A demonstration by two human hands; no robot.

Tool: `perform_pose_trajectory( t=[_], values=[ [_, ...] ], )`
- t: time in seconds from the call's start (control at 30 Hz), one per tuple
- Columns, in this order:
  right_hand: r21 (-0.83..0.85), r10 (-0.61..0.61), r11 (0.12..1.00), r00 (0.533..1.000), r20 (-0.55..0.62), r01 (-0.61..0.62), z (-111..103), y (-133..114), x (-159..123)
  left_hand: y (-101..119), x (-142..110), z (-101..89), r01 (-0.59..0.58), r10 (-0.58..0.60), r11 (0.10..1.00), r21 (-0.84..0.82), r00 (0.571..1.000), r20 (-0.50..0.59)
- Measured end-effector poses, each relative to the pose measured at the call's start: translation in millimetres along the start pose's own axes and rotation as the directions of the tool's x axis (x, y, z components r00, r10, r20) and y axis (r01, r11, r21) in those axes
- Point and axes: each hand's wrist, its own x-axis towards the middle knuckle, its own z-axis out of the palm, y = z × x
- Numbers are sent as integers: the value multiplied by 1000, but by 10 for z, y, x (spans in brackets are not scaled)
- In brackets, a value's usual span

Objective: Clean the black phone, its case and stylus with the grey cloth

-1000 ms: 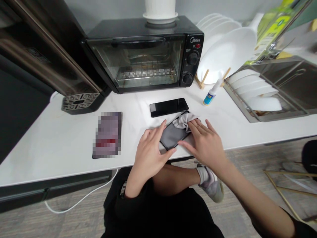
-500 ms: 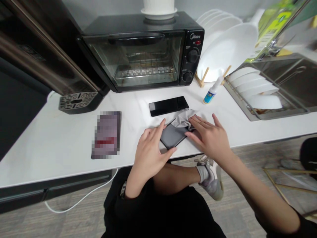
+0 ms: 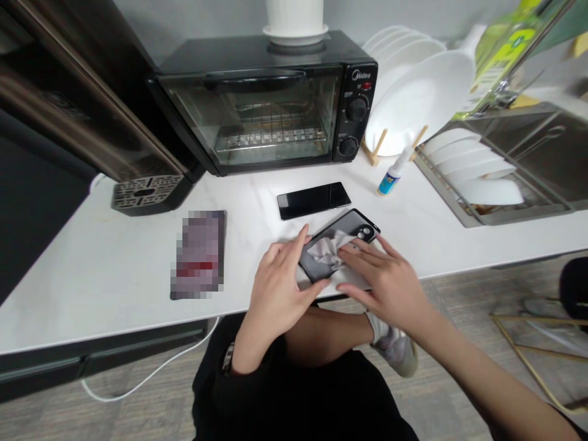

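We brace a dark smartphone (image 3: 342, 222) at the near edge of the worktop (image 3: 105, 275), a grey microfiber cloth (image 3: 324, 251) bunched on its back.
Our left hand (image 3: 278, 278) curves around the phone's near edge, fingers apart, steadying it against the pressure from our right hand (image 3: 383, 282), whose spread fingers bear down on the cloth. The camera lenses show uncovered. Just beyond lies a second black phone (image 3: 313, 200), then a small squeeze bottle (image 3: 390, 177) and a Midea toaster oven (image 3: 250, 104).
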Motion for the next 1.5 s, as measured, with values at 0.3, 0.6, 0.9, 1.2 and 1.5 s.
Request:
perform_pose_trajectory(
  t=[0.3,0.6,0.9,1.2,1.5],
  values=[
    [34,-5,999,997,-77,8,318,-357,265,-33,-15,-2,-11,11,1000,19,1000,-6],
    [9,24,1000,999,-33,-23,24,7,26,-14,-6,5,-20,20,999,35,1000,-9],
    [85,-11,996,995,-96,19,357,-530,272,-36,-3,2,-8,8,1000,15,1000,-15],
    [-56,21,998,997,-68,-24,15,17,-22,6,-24,4,13,-13,1000,1,1000,-6],
    [50,17,999,993,-118,-12,355,-551,241,-36,-8,35,1,0,1000,29,1000,-28]
  ],
)
